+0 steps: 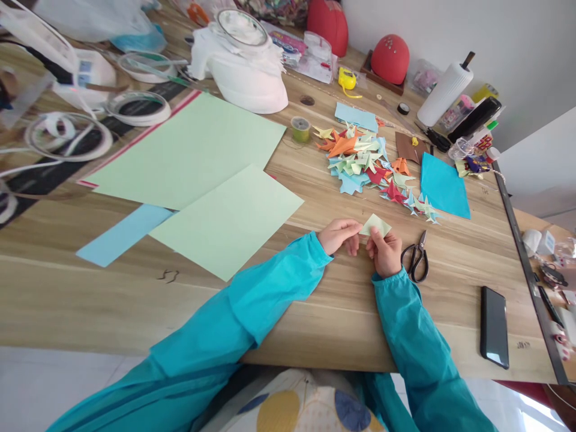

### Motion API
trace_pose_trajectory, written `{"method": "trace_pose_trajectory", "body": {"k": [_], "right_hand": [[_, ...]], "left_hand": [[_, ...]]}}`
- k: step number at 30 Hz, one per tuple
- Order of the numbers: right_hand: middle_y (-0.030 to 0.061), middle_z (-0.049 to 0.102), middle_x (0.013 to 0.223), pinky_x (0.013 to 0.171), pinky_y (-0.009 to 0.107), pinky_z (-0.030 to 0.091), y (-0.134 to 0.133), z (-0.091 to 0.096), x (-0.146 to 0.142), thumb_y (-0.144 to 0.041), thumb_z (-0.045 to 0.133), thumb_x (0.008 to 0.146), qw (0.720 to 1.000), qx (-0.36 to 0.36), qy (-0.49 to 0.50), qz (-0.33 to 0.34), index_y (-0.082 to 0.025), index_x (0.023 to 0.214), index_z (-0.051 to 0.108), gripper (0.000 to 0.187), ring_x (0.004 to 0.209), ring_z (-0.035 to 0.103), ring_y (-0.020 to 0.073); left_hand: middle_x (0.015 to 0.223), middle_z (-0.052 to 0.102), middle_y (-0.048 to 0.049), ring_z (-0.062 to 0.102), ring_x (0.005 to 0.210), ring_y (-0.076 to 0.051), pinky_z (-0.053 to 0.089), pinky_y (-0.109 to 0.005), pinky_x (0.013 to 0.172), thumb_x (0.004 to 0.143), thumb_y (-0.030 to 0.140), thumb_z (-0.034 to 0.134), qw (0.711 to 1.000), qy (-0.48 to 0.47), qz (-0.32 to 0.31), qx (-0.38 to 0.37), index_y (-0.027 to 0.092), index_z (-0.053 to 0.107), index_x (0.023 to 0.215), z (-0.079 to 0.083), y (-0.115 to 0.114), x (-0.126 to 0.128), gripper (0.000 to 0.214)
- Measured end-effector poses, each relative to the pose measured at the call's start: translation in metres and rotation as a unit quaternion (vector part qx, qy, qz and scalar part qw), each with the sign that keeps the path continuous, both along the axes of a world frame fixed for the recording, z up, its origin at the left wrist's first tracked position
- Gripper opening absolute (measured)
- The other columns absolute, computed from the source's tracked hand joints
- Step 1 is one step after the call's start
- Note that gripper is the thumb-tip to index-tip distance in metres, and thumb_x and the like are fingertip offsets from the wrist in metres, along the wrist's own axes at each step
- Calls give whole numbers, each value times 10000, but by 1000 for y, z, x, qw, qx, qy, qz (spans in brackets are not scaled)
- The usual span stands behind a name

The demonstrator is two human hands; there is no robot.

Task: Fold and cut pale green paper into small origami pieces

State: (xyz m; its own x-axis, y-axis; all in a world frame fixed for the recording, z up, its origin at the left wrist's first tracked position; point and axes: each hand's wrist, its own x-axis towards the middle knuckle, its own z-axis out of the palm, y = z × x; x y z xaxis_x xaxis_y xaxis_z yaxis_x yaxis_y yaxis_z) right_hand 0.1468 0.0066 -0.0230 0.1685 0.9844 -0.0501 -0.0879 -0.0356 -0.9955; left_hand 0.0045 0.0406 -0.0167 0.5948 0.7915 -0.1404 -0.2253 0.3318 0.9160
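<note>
A small folded piece of pale green paper [377, 223] is held just above the table, between my two hands. My right hand [386, 252] pinches its lower edge, thumb on top. At the paper's left corner, my left hand [341, 235] has its fingertips closed together on it; its lower fingers curl beneath. Black-handled scissors [419, 259] lie beside my right hand, blades pointing away. Beyond my hands spreads a pile of folded paper cranes [355, 153] in orange, green, blue and red.
Large pale green sheets [229, 222] cover the table to the left, with a blue paper strip [123, 235] partly beneath. A phone [494, 327] lies at the right front. A turquoise square [445, 186], thread spool [300, 129] and yellow tape measure [347, 78] sit farther back.
</note>
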Motion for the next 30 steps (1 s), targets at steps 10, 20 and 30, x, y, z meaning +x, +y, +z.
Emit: {"method": "trace_pose_trajectory", "body": {"k": [10,20,30], "right_hand": [[-34,507,397,291,197,239,-2,3,0,-457,604,747,996,2,-66,52,-157,517,538,383,283,387,56],[-17,523,401,288,191,254,-2,-2,0,-525,540,770,998,-13,-44,44,-159,507,531,451,290,401,62],[-44,476,388,324,200,268,-2,5,0,-482,573,770,989,43,-115,78,-170,509,516,411,306,351,50]], "left_hand": [[486,563,5,537,416,-93,427,-206,430,713,387,640,999,23,-26,27,112,531,669,-2,0,2,300],[461,561,0,533,400,-106,407,-214,425,734,306,612,999,16,-26,13,116,523,668,2,1,0,220],[475,547,20,515,401,-76,400,-183,406,733,261,622,998,55,12,34,109,526,638,2,-6,5,204]]}}
